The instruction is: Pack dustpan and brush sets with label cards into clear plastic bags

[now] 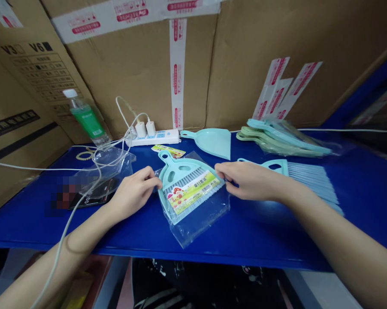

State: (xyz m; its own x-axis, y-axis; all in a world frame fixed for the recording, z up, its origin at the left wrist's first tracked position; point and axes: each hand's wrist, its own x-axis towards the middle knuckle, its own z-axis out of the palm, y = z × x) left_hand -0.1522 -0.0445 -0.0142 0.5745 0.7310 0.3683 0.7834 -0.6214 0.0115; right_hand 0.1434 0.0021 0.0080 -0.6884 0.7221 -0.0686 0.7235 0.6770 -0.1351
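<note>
A light-blue dustpan and brush set (177, 169) lies flat on the blue table in a clear plastic bag (200, 223), with a yellow-green printed card (193, 189) over the bristles. My left hand (136, 191) pinches the left edge of this bagged set. On its right edge, my right hand (240, 180) has the fingers closed in a pinch. Behind the set sits a loose light-blue dustpan (214, 143). A loose brush (309, 178) with pale blue bristles lies to the right, partly hidden by my right forearm.
Bagged green and blue dustpan sets (280, 139) are stacked at the back right. Another printed card (169, 151) lies behind the bagged set. A power strip (158, 137) with cables, a tilted bottle (86, 118) and crumpled plastic (111, 159) are at left. Cardboard boxes (142, 77) wall the back.
</note>
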